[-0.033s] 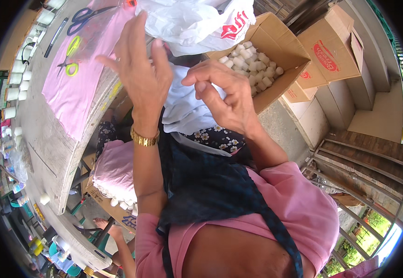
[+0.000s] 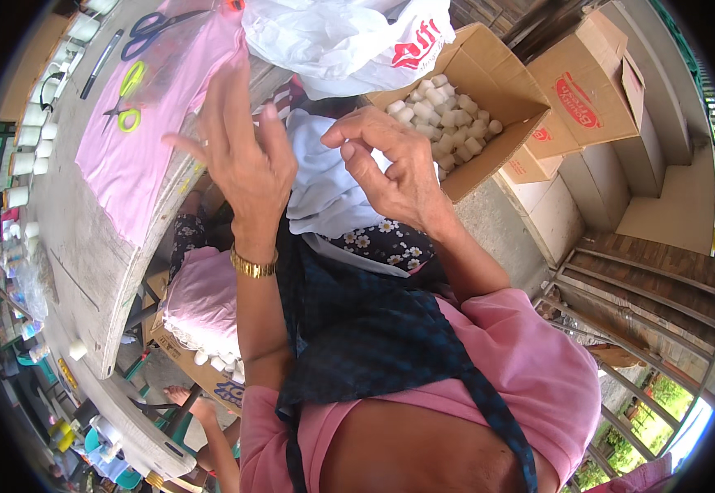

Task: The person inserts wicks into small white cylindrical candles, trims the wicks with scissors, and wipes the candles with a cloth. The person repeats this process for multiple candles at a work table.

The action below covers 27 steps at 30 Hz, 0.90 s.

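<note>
My left hand is raised over the table's edge, its fingers spread and slightly blurred. No object shows in it, and a gold-coloured bracelet circles its wrist. To its right, my right hand is held up with its fingers curled and its thumb close to the index finger, as in a pinch. Anything between those fingertips is too small or hidden to make out. Below both hands, a light blue cloth lies across my lap over dark flowered fabric.
On the table lie pink cloth, yellow-green scissors, dark blue scissors and a pen. A white plastic bag is at the far side. An open carton holds many white cylindrical pieces.
My left hand has shifted a little left and down, its fingers more blurred. My right hand has barely moved and keeps its curled shape.
</note>
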Motion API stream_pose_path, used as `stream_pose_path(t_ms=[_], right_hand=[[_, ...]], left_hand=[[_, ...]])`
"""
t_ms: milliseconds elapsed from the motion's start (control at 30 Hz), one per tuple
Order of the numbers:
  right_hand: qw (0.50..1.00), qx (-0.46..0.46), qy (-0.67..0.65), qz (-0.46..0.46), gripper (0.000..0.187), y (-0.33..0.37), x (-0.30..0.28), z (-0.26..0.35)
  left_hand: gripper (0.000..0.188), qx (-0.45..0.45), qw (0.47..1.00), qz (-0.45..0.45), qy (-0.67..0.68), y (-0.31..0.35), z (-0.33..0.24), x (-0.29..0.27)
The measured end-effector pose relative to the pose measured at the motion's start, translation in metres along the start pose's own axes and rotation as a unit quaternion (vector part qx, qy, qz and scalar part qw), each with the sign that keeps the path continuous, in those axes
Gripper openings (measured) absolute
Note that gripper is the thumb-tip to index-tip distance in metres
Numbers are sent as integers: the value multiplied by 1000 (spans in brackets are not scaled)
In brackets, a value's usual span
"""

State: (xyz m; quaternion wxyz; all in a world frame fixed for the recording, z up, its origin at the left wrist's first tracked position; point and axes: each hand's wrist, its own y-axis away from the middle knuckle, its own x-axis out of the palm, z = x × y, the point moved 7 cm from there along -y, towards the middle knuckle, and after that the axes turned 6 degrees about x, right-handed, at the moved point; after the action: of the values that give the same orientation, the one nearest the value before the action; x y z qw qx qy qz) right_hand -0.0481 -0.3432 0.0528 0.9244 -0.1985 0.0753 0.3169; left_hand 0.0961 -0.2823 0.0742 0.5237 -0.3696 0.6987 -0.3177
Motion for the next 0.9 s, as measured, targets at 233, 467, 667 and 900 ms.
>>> stream_pose_path(t_ms=[233,467,667,900], right_hand=[[932,-44,359,1,40,20,55,-59],[934,-124,335,-25,31,-1,57,-58],[942,-134,309,-7,33,-12,60,-35],[929,-299,219,-4,30,-63,108,77]], left_hand=[[56,-328,867,107,-361,216,74,-145],[48,-352,840,207,-358,259,56,-168],[54,-444,828,178,-293,254,41,-193],[47,-400,862,83,-300,214,51,-194]])
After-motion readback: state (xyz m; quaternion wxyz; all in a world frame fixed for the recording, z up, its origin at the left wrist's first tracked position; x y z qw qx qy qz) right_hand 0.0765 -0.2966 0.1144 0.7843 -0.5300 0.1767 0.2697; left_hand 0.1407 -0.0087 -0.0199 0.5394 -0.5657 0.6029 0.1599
